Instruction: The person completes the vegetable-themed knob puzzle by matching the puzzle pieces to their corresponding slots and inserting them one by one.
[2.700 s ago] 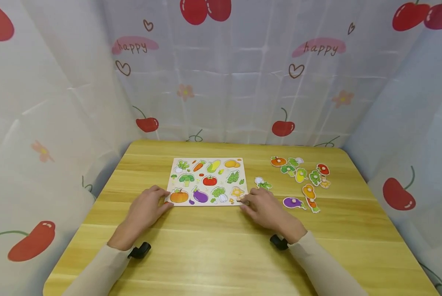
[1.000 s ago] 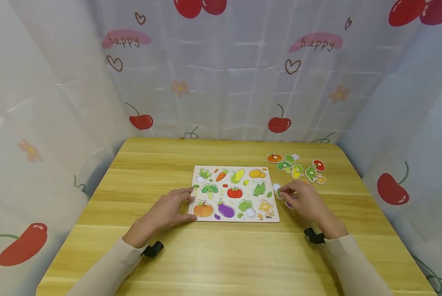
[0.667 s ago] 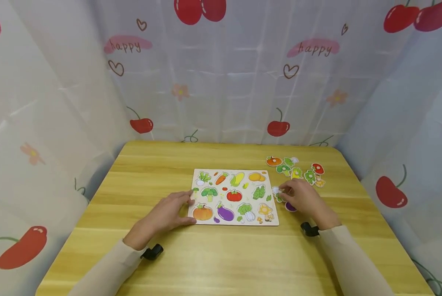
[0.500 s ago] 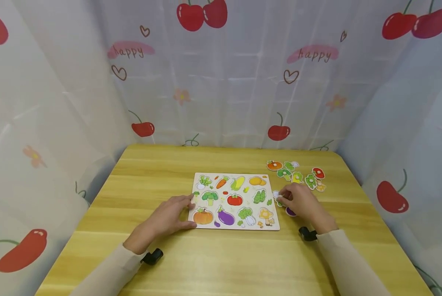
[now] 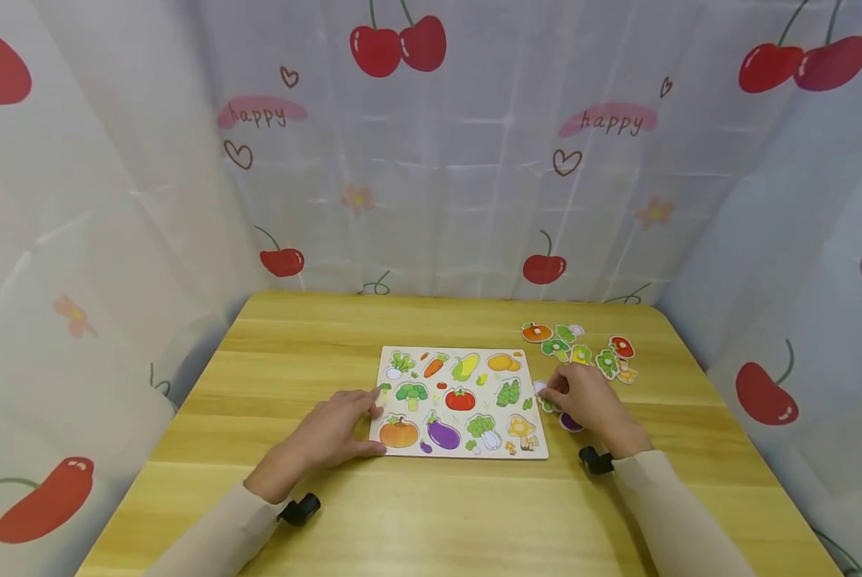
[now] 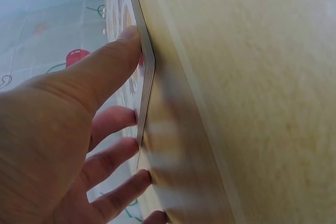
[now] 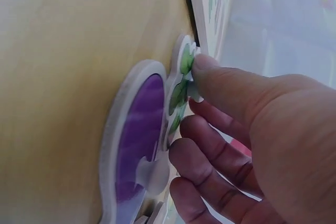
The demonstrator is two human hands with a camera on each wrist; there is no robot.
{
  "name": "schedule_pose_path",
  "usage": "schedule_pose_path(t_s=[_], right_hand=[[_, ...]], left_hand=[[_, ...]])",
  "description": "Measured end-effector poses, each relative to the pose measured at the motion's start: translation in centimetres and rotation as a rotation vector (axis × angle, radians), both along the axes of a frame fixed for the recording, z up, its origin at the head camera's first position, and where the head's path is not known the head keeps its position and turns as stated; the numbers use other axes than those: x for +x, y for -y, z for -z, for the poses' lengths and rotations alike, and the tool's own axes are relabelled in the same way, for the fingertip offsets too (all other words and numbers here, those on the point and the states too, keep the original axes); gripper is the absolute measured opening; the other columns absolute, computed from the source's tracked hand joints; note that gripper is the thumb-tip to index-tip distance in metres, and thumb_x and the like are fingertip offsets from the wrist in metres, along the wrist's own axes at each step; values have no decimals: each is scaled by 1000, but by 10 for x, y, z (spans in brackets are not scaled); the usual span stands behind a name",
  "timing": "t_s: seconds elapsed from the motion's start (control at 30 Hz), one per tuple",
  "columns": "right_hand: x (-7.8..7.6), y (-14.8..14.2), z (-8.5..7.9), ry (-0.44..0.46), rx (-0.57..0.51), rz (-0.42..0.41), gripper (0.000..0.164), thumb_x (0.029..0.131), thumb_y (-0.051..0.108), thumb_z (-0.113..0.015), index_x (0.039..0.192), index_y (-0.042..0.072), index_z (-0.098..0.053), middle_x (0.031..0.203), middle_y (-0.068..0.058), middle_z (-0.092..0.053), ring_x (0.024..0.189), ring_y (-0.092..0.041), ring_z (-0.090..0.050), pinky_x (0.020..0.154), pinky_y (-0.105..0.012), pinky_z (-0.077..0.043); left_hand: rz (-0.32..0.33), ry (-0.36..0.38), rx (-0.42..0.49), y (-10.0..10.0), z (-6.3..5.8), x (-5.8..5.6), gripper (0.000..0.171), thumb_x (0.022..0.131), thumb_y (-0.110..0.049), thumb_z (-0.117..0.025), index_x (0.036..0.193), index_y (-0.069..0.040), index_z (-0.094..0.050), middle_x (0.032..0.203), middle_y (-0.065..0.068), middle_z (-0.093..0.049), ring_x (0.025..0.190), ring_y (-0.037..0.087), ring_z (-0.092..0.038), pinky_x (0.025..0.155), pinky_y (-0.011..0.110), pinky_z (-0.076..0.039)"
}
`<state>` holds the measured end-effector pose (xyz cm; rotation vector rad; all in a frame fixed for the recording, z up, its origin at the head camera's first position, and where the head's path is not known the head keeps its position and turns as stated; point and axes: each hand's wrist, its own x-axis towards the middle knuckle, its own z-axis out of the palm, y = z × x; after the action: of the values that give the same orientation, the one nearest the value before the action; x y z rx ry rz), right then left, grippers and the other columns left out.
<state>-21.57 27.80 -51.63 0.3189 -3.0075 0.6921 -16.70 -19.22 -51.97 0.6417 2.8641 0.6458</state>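
Observation:
A flat vegetable puzzle board (image 5: pixel 489 405) lies on the table. My left hand (image 5: pixel 330 433) rests at its left side, thumb on the near corner and the other fingers spread along the edge, as the left wrist view shows. By the board's right edge is a white-and-green radish puzzle piece (image 7: pixel 178 97). My right hand (image 5: pixel 591 405) pinches this piece by its knob between thumb and index finger, the other fingers loosely bent. Right beside it lies the purple eggplant piece (image 7: pixel 139 135) with a pale knob, partly covered by the right hand in the head view.
Behind the right hand lie several more knobbed pieces, among them a pumpkin (image 5: pixel 536 332), broccoli (image 5: pixel 555 349), tomato (image 5: pixel 622 347) and mushroom (image 5: pixel 626 371). The wooden table (image 5: pixel 431 521) is bounded by a cherry-print curtain (image 5: pixel 431 200) at the back and sides.
The board has slid right, the left hand staying at its edge. My right hand has left the board's right corner and taken hold of the radish piece, which now lies farther right.

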Motion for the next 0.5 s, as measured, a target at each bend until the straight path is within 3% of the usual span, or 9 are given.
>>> schedule_pose_path(t_s=[0.27, 0.5], right_hand=[[0, 0, 4, 10, -6, 6, 16, 105, 20, -90, 97, 8, -84, 87, -2, -79, 77, -13, -67, 73, -33, -57], [-7, -4, -3, -62, -21, 13, 11, 107, 16, -86, 100, 8, -86, 95, -7, -81, 83, -20, -71, 75, -37, -57]], left_hand=[[-3, 16, -1, -1, -1, 5, 62, 94, -51, -99, 139, -15, -77, 175, 17, -60, 162, 47, -57, 126, 80, -47], [16, -14, -33, -1, -5, 1, 98, 95, -50, -98, 169, 0, -58, 166, 18, -68, 157, 49, -61, 124, 81, -49]])
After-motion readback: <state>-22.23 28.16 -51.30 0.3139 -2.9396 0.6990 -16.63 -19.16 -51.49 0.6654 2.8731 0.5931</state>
